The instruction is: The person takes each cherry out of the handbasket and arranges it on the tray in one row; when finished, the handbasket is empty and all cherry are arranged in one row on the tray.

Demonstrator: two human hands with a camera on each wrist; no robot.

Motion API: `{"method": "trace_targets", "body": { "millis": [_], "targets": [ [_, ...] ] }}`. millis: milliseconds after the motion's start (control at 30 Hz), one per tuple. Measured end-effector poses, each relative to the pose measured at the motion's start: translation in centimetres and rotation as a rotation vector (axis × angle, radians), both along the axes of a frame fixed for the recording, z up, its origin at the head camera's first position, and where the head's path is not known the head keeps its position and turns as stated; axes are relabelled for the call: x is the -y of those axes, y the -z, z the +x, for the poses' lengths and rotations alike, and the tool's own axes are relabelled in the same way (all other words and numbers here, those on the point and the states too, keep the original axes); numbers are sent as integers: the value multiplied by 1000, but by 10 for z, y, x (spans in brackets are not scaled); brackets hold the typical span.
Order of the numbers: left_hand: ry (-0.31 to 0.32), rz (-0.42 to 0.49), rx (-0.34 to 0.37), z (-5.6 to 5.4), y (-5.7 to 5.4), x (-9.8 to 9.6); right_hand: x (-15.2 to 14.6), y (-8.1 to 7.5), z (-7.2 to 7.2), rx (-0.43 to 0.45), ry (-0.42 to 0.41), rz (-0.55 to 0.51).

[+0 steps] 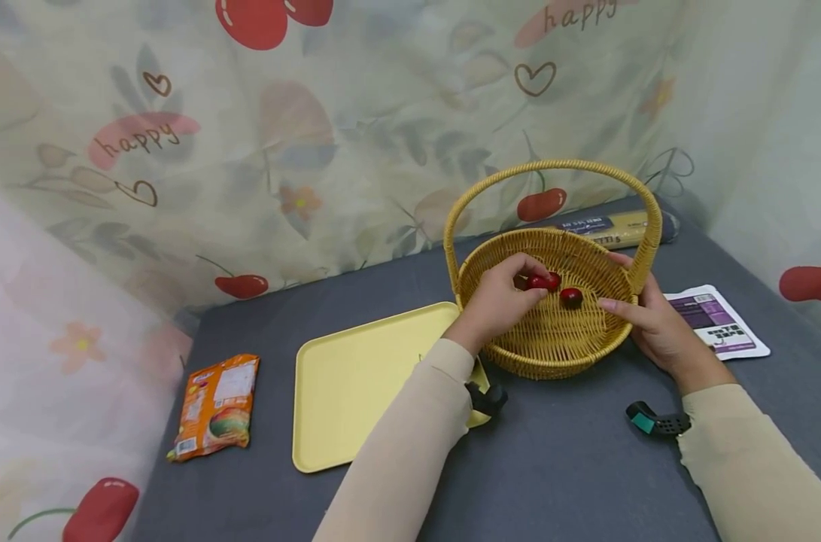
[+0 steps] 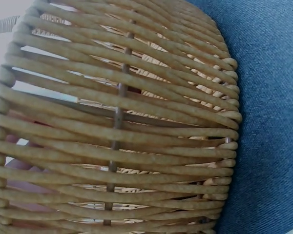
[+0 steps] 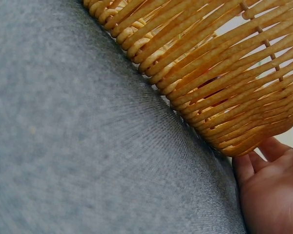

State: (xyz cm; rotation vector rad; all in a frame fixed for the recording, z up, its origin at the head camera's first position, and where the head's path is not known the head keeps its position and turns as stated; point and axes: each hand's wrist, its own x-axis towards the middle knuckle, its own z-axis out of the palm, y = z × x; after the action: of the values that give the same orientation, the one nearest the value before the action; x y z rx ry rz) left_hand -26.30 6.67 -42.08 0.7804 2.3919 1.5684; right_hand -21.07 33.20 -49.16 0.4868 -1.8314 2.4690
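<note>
A wicker basket with a tall arched handle stands on the grey-blue cloth. My left hand reaches over its left rim and pinches a dark red cherry between thumb and fingers; the fingertips partly cover it, and a second one may lie against it. Another cherry lies on the basket floor. At the right side, my right hand grips the basket rim, thumb inside. In the right wrist view the right hand touches the lower wicker wall. The left wrist view shows mostly woven wall.
A pale yellow tray lies left of the basket, partly under the left forearm. Farther left is an orange packet. A white and purple packet lies at the right, and a spaghetti pack behind the basket. Patterned curtains enclose the table.
</note>
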Motion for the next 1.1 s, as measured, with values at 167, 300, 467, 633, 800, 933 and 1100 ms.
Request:
{"method": "trace_targets", "body": {
  "millis": [167, 300, 467, 633, 800, 933, 1100],
  "targets": [
    [-22, 38, -48, 1, 0, 1, 1, 0, 1, 10, 3, 2],
    [-37, 36, -97, 4, -1, 2, 1, 1, 1, 15, 2, 1],
    [-36, 13, -155, 8, -3, 5, 0, 2, 0, 22, 2, 2],
    [-22, 18, -215, 12, -5, 11, 0, 1, 0, 28, 4, 5],
    [-29, 41, -245, 20, -9, 23, 1, 1, -1, 31, 11, 12],
    [-36, 82, -244, 27, -12, 34, 1, 0, -1, 35, 13, 18],
    [-45, 120, -227, 34, -14, 48, 1, 0, -1, 37, 12, 13]
  ]
}}
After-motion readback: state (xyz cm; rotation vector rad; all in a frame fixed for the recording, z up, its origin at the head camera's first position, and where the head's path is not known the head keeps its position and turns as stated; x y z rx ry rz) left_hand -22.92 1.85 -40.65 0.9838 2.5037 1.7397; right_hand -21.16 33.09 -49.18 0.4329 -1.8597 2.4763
